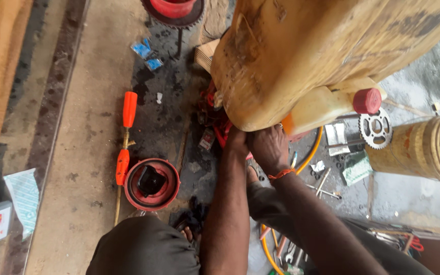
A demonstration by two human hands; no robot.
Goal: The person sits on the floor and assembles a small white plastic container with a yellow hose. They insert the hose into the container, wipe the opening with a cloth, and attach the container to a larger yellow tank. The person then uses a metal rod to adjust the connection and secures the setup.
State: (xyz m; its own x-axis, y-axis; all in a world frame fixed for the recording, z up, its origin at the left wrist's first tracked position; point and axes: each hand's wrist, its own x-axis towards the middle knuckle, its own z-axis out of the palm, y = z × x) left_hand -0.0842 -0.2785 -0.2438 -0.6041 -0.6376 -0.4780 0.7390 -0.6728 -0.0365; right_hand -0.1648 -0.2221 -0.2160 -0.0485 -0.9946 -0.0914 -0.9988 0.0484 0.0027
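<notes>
A big worn yellow plastic tank [301,56] fills the upper middle of the head view, tipped over the floor. Both my hands reach under its lower edge. My left hand [237,140] presses up against the tank's underside, fingers hidden. My right hand [268,147], with an orange thread on the wrist, sits beside it, fingers curled against the tank's bottom. Whether they grip a part there is hidden. A red cap [366,101] closes a spout on the tank's right side. Red parts [215,119] show beneath the tank.
A red round lid with a black piece [152,184] lies on the oily floor at left, next to an orange-handled spray lance [125,147]. A metal sprocket [375,128], a yellow jar [423,150], a yellow hose [309,153] and several loose tools lie at right.
</notes>
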